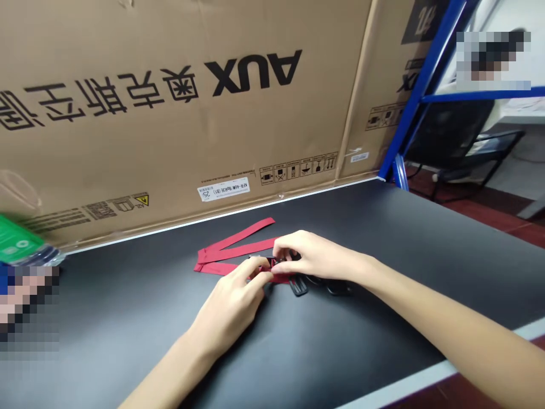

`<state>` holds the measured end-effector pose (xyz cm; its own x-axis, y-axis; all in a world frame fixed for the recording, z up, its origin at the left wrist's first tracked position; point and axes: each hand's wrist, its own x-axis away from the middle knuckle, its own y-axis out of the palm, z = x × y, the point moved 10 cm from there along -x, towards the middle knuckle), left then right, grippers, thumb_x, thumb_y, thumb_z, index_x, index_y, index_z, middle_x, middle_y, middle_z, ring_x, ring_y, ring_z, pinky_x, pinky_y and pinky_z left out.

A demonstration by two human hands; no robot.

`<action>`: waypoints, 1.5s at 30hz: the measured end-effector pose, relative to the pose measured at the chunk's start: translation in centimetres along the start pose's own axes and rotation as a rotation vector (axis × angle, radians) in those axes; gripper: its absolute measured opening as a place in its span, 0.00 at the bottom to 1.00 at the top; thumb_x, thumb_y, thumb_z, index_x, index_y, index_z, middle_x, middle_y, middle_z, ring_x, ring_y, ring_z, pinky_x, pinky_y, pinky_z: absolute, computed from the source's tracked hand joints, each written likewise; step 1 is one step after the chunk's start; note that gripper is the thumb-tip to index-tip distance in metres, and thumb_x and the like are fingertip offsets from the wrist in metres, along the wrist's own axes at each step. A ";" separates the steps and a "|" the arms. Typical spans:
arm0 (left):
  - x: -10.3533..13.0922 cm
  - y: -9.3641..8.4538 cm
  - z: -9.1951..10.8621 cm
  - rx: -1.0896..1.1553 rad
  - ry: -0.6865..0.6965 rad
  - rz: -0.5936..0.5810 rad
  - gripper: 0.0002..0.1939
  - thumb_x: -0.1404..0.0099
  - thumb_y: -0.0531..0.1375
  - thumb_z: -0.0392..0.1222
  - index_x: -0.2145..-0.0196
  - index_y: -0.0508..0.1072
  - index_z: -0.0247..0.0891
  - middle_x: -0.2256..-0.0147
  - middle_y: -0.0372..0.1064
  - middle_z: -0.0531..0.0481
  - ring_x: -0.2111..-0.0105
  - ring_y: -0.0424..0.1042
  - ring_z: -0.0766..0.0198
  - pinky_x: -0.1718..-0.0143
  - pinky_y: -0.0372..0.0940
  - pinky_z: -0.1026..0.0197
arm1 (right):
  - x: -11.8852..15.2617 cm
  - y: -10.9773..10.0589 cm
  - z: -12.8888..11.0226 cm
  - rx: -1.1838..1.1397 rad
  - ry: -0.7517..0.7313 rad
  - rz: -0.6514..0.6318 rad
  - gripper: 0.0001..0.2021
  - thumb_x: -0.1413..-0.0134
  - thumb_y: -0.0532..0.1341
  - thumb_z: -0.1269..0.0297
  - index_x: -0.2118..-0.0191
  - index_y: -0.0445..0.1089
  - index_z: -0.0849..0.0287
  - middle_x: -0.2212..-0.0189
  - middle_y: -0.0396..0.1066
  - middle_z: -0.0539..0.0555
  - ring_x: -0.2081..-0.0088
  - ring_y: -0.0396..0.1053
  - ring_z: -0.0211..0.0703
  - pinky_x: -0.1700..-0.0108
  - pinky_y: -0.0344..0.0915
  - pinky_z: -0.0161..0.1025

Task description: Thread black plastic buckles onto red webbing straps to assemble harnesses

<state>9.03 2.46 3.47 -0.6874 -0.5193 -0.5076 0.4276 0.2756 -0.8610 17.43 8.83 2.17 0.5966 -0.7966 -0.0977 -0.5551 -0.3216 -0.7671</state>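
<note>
forearms (447,326): bottom and lower right
left hand (236,292), right hand (313,255): fingers nearly closed, pinching red strap (240,250)
strap: centre, long axis running leftward from fingers
black buckle (298,286): just below, right hand nearer

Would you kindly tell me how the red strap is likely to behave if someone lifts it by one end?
The red strap will probably hang floppy, since it looks like thin woven webbing. It is likely light, its strips being narrow and flat. It seems unlikely to roll, as those strips lie spread across the black table.
</note>
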 end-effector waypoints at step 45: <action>-0.1 -2.4 -2.3 -0.140 0.078 0.126 0.10 0.28 0.52 0.41 0.57 0.72 0.38 0.69 0.76 0.49 0.75 0.74 0.65 0.72 0.69 0.65 | 0.1 -0.8 -2.6 -0.330 -0.220 0.118 0.15 0.46 0.62 0.73 0.80 0.58 0.59 0.56 0.67 0.54 0.56 0.66 0.43 0.52 0.63 0.41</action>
<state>6.74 3.73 5.48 -0.6795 -0.4108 -0.6078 0.4312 0.4467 -0.7839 16.42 7.67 4.46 0.6074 -0.7209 -0.3336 -0.7619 -0.4098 -0.5016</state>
